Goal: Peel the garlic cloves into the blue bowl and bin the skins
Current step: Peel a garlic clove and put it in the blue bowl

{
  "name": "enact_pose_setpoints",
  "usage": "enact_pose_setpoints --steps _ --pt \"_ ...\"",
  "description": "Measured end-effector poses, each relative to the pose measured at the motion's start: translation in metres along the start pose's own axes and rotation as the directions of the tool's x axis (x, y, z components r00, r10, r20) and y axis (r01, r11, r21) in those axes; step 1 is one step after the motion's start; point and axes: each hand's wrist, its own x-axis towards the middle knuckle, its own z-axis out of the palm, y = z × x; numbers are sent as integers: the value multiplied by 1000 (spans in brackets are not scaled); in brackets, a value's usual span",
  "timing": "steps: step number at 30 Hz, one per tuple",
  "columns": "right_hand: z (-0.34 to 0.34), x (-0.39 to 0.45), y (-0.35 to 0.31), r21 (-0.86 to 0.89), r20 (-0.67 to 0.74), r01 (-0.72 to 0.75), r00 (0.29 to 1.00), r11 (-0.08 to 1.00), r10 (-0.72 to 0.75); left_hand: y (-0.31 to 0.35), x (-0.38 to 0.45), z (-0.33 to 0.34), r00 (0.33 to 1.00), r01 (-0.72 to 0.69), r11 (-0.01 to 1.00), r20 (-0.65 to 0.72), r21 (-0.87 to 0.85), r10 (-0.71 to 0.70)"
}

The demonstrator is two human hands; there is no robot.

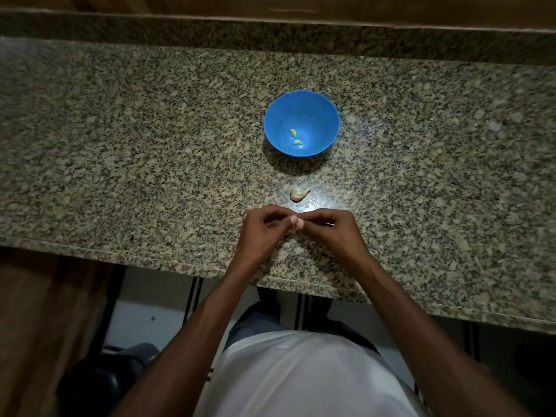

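A blue bowl stands on the speckled granite counter with two peeled garlic cloves inside. Between the bowl and my hands lies the rest of a garlic bulb in its skin. My left hand and my right hand meet near the counter's front edge, their fingertips pinching one small garlic clove between them. My fingers mostly hide that clove.
The counter's front edge runs just under my wrists. A raised granite ledge and wooden panelling close off the back. On the floor at lower left sits a dark bin-like shape.
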Motion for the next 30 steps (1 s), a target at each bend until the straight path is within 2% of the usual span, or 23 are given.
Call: enact_pose_setpoints --steps 2,4,8,10,12,15,17,19,21,24,28,30 --pt "-2 -4 -3 217 64 -119 992 969 108 -2 -2 5 1000 9 1000 -23 4 -9" --pt "-4 -4 -4 337 100 -220 975 916 197 -3 -5 9 999 4 1000 -43 -7 -5" --pt "-8 1 -2 353 118 -268 963 897 241 -2 -9 16 997 -10 999 -83 -48 6" --pt "-6 1 -3 258 90 -204 978 944 186 -2 -9 16 995 -13 999 -100 -37 9" --pt "-4 2 -3 88 50 -98 994 991 94 -4 -6 14 994 -10 1000 -113 -7 9" --pt "1 9 -4 -238 -29 32 999 971 -40 -7 4 8 988 -25 993 -151 111 42" --pt "4 14 -6 -498 -48 165 975 851 -217 -13 12 0 981 -49 974 -173 220 88" --pt "8 21 -6 -706 21 276 929 653 -370 -22 22 -10 973 -82 943 -178 324 146" --pt "11 27 -5 -829 57 248 929 501 -366 -31 29 -19 974 -114 907 -135 405 183" --pt "17 29 -5 -915 48 160 955 370 -294 -40 36 -27 981 -165 854 -4 494 191" --pt "24 30 -2 -933 20 119 959 338 -282 -38 41 -31 982 -185 838 58 513 181" --pt "26 31 0 -927 -16 84 965 367 -262 -39 41 -33 981 -188 841 66 508 180"
